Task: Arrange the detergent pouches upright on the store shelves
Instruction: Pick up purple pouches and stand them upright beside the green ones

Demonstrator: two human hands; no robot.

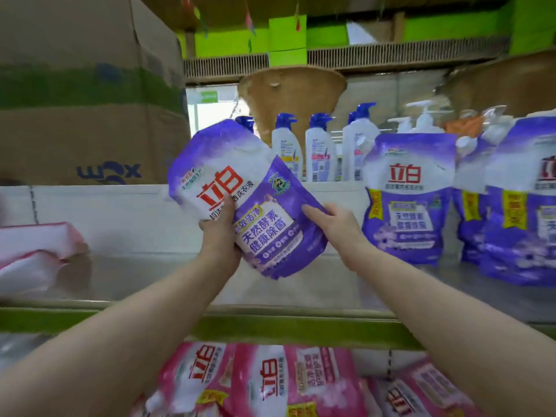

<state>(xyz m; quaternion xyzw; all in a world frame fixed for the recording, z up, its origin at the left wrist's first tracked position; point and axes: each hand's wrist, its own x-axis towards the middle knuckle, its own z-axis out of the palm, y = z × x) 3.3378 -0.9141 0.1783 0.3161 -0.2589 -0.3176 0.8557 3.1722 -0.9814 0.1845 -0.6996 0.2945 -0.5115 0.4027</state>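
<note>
**Purple pouch in transit to shelf — stocking part done**

Head view, progress. The shelf (144, 275) at chest height is partly stocked. At 3 o'clock of the frame stands a row of purple detergent pouches: the standing pouch (409, 200) nearest centre is upright with its spout up, and at least two further purple pouches (517, 212) stand just beside and partly behind it at the right edge. From centre to 9 o'clock the shelf is bare, apart from a pink-and-white pack (36, 251) lying flat at the far left. Judged from this, several pouches are placed and one is on its way; room is left for more. How many remain off-frame cannot be told. On the lower shelf, at 6 o'clock, pink pouches (270, 383) lie leaning and overlapping rather than upright; these may also need setting straight.

Head view, hands. The held pouch (240, 197) is above the shelf at centre, clear of the surface and tilted, with its top toward 10 o'clock and its base toward 5 o'clock. The left hand (219, 236) is closed on the pouch's lower left edge, thumb across the printed face. The right hand (334, 224) grips the lower right edge, fingers curled behind and thumb in front. Both hands carry it together.

Background: white pump bottles (319, 149) behind the row; a cardboard box (87, 94) at 10 o'clock.
</note>
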